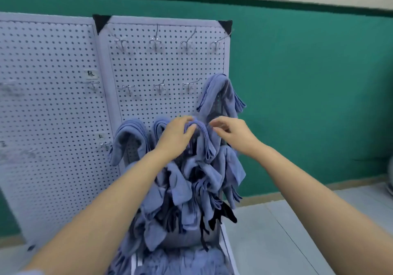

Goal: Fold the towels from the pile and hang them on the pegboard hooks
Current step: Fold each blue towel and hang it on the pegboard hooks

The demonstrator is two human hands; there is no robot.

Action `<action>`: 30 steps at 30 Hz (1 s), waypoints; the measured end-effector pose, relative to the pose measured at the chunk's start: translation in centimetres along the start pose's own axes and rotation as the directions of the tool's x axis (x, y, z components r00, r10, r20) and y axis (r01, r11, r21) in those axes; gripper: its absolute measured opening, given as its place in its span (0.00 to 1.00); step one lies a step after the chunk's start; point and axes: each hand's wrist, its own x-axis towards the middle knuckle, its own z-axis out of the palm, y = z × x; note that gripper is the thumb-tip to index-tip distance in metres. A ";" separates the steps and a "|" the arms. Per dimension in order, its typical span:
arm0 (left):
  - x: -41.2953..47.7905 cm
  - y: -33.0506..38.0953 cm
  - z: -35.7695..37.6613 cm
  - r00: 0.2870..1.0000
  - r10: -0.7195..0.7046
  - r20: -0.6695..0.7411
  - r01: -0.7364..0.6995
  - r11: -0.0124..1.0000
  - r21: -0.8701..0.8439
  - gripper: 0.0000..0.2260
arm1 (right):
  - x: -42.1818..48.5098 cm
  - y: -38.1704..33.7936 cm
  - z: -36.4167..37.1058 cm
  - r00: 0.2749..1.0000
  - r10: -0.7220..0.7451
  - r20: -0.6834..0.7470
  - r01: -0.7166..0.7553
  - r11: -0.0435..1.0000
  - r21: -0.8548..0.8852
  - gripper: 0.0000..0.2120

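Left third of frame: left pegboard panel point(53, 109), two hooks discernible, both bare; blur may hide others. Centre: right pegboard panel point(170, 66), carrying seven bare hooks point(156, 41), four in the top row and three in the middle row. Four folded towels hang on it, each doubled over a hook so that its halves balance. First towel point(127, 141) and second towel point(159, 127) hang at lower centre. My left hand point(176, 135) grasps the crest of the third towel point(202, 141), seating it on its hook. Bottom centre: one pile point(191, 192) of unfolded towels, kept within my reach. Fourth towel point(219, 92) hangs higher, at the panel's right edge. My right hand point(230, 133) is just right of the third crest, fingers loosely curled; whether it pinches cloth I cannot tell.
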 end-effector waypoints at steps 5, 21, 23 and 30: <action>-8.9 -5.7 -0.7 0.985 -0.151 0.090 0.149 0.988 0.028 0.12 | -7.1 -2.4 8.0 0.967 0.058 0.247 -0.067 0.997 0.027 0.10; -31.7 -25.0 13.1 0.681 -0.569 0.461 0.609 0.789 0.074 0.09 | -24.0 4.4 33.5 0.645 0.437 0.627 -0.489 0.867 -0.101 0.09; -32.9 -26.3 15.6 0.642 -0.579 0.502 0.629 0.772 0.086 0.08 | -25.1 6.6 35.6 0.596 0.485 0.640 -0.509 0.845 -0.165 0.10; -32.3 -29.9 24.6 0.570 -0.571 0.591 0.669 0.740 0.069 0.08 | -26.2 13.6 41.7 0.530 0.588 0.611 -0.566 0.782 -0.262 0.09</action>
